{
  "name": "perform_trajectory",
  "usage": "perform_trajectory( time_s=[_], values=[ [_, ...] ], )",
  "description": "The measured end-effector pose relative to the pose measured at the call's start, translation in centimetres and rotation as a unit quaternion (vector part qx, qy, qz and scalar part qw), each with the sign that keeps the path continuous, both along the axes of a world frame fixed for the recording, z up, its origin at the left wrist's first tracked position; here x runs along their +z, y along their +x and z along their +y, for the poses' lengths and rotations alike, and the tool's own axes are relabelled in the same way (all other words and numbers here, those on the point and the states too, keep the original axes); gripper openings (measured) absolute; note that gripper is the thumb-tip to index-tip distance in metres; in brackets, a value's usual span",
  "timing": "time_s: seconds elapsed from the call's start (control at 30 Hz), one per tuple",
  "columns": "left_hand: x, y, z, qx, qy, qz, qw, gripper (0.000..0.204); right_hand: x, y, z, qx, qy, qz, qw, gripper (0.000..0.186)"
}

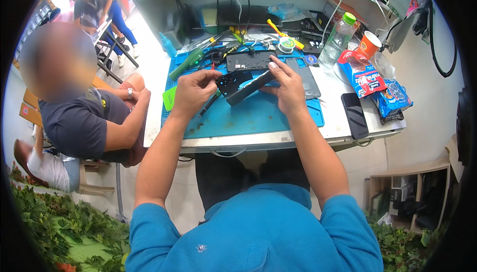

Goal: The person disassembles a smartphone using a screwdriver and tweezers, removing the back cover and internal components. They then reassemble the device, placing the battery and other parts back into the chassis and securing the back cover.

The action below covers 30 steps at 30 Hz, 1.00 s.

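Observation:
My left hand pinches a thin black phone part with small holes at its upper corner. My right hand grips a dark phone body, tilted on edge beside that part, thumb on its upper end. Both are held over the blue repair mat. Behind them lie a black phone piece and a grey panel. A pen-like tool lies beneath my left hand, near a bright green card.
Tools, a green screwdriver and a solder spool crowd the back. At right are a bottle, orange cup, snack packs and smartphone. A person sits close on my left; others are behind.

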<state>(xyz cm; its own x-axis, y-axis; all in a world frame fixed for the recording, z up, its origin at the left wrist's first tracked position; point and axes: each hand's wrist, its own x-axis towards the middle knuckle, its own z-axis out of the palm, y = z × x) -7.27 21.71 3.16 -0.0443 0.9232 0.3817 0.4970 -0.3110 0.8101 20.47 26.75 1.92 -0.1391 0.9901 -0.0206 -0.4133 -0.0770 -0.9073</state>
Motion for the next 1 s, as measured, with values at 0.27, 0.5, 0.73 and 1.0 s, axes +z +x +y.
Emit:
perform_trajectory(
  time_s=[0.27,0.5,0.73,1.0],
  values=[
    [0.1,1.0,0.1,0.005,-0.019,-0.006,1.000,0.028,-1.3,1.4,-1.1,-0.016,0.018,0.049,0.999,0.048],
    [0.1,0.1,1.2,0.001,-0.053,-0.065,0.997,0.026,-2.1,4.9,-2.8,-0.016,0.061,0.083,0.995,0.035],
    [1.0,-1.9,2.9,-0.033,-0.108,-0.095,0.989,0.028,-2.6,7.7,-4.5,0.020,0.142,0.014,0.990,0.026],
    [2.5,-3.1,4.1,-0.033,-0.183,-0.102,0.977,0.029,1.4,13.0,-4.3,0.221,0.221,-0.210,0.926,0.042]
  ],
)
